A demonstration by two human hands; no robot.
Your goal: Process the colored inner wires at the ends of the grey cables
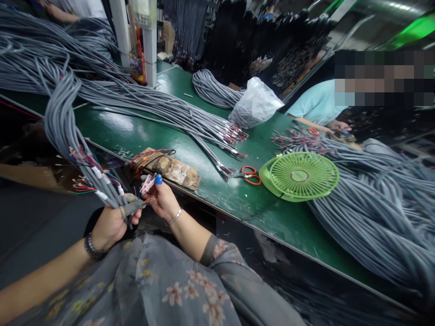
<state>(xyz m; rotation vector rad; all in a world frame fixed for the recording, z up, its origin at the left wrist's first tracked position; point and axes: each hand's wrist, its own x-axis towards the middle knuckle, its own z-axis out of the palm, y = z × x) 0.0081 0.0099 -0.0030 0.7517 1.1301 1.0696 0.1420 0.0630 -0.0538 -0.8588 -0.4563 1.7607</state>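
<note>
My left hand (pixel 113 222) is closed round the ends of several grey cables (pixel 64 111), which hang over the table's edge and fan out into thin coloured wires. Grey wrapping shows on its thumb or finger. Close beside it, my right hand (pixel 163 199), with blue on the thumb tip, pinches a small pink tool (pixel 147 183) against the thin wires. Orange wire tips stick out between the two hands. The inner ends of the held cables are partly hidden by my fingers.
On the green table (pixel 217 190) lie a wooden block (pixel 178 172), orange-handled scissors (pixel 250 175), a green fan (pixel 299 176) and a plastic bag (pixel 254 104). Long grey cable bundles (pixel 163 108) stretch across it. A person in light blue (pixel 314 102) works at the right; another person's arm shows upper left.
</note>
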